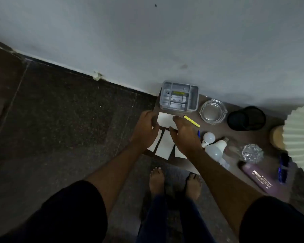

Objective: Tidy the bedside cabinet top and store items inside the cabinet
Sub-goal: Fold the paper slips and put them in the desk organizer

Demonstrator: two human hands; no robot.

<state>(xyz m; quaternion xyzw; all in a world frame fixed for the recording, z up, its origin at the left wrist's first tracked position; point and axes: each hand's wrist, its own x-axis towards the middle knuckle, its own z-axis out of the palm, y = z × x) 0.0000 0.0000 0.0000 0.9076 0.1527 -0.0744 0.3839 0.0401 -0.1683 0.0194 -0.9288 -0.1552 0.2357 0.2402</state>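
Observation:
A dark bedside cabinet top (217, 130) stands against the wall. Several white paper sheets (165, 146) lie at its left end. My left hand (146, 127) curls over the left edge of the papers, and my right hand (184, 134) rests on them from the right. Whether either hand grips a sheet is unclear. A yellow marker (191, 121) lies just beyond my right hand. A grey compartment organizer (179, 95) sits at the back left corner.
A glass ashtray (212, 111), black mesh cup (246, 118), two white bulbs (212, 144), crumpled clear wrap (252, 153), purple bottle (259, 178), blue pens (283, 169) and pleated lampshade (300, 134) crowd the top. Dark stone floor (68, 120) spreads to the left. My bare feet (174, 181) stand by the cabinet.

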